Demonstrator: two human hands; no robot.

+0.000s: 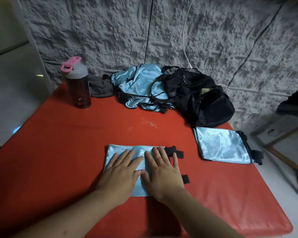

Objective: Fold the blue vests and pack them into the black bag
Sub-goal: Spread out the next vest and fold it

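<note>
A: Hands?
B: Both are laid flat, side by side, on the folded blue vest point(127, 152) at the near middle of the red table point(58, 152). Left hand point(118, 176) is spread with straight fingers and pressed onto the vest's left half. Right hand point(163, 177) is spread the same way on its right half. Nothing is gripped by either; the fabric is only pressed down.

A: Vest detail?
B: A rectangle has been formed. Black straps point(175, 152) are seen sticking out at its right edge, just beside the right hand's fingertips.

A: Other vests?
B: A second folded vest point(222, 146) is lain to the right of the pressed one, well apart from it, near the table's right edge. A pile of unfolded blue vests point(139, 85) is heaped behind the pressed vest, at the far side of the table.

A: Bag?
B: The black bag point(201, 98) is set just right of the pile, touching it, behind the second folded vest. Whether it is open cannot be told.

A: Rest?
B: A dark bottle with a pink-and-grey lid point(77, 85) is stood upright left of the pile. A grey cloth point(100, 88) is bunched between bottle and pile.
</note>
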